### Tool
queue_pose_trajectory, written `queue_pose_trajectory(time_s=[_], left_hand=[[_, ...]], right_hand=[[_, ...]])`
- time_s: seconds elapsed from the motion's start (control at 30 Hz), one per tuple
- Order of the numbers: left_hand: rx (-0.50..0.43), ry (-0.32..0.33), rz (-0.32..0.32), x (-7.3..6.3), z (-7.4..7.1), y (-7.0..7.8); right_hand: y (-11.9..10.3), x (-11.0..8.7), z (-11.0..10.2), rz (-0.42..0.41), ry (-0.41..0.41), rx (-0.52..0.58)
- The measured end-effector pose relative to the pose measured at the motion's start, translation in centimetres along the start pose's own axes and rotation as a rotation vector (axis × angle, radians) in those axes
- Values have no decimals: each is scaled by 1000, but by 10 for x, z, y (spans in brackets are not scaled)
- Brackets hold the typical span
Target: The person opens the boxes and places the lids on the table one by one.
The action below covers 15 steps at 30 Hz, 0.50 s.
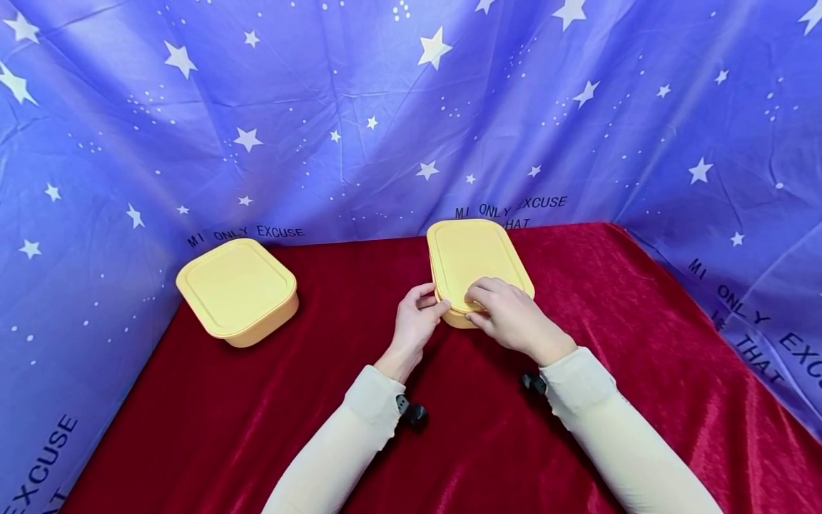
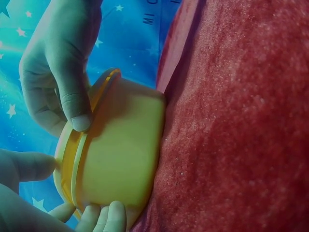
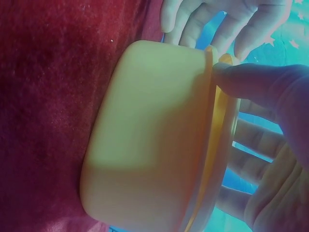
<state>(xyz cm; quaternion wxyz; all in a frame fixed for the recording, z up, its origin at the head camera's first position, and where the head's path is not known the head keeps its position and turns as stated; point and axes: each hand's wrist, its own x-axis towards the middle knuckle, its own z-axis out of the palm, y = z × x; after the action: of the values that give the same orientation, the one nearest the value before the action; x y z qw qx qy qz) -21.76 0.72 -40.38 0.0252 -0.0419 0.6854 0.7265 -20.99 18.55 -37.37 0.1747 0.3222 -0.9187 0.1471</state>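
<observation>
A yellow lidded food container (image 1: 457, 320) stands on the red cloth in front of me, in the middle right of the head view. Its lid (image 1: 469, 250) shows a narrow gap at the rim in both wrist views. At the near left corner, my left hand (image 1: 413, 325) holds the container, thumb at the lid's edge and other fingers against the side wall (image 2: 120, 150). My right hand (image 1: 516, 318) pinches the lid's near edge. Its thumb (image 3: 246, 79) is at the rim, and the curled fingers lie over the top. The container's inside is hidden.
Another yellow container (image 1: 240, 285) with its lid on stands to the left on the red velvet cloth (image 1: 347, 307). A blue curtain (image 1: 359, 171) with white stars hangs behind the table and along both sides.
</observation>
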Motion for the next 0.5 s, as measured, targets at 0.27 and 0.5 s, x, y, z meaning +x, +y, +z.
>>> queue_pose_trajectory(time_s=[0.27, 0.5], left_hand=[[1, 6, -16, 0, 0, 0], [-19, 9, -28, 1, 1, -1]], right_hand=[[0, 0, 0, 3, 12, -24], [0, 0, 0, 6, 15, -35]])
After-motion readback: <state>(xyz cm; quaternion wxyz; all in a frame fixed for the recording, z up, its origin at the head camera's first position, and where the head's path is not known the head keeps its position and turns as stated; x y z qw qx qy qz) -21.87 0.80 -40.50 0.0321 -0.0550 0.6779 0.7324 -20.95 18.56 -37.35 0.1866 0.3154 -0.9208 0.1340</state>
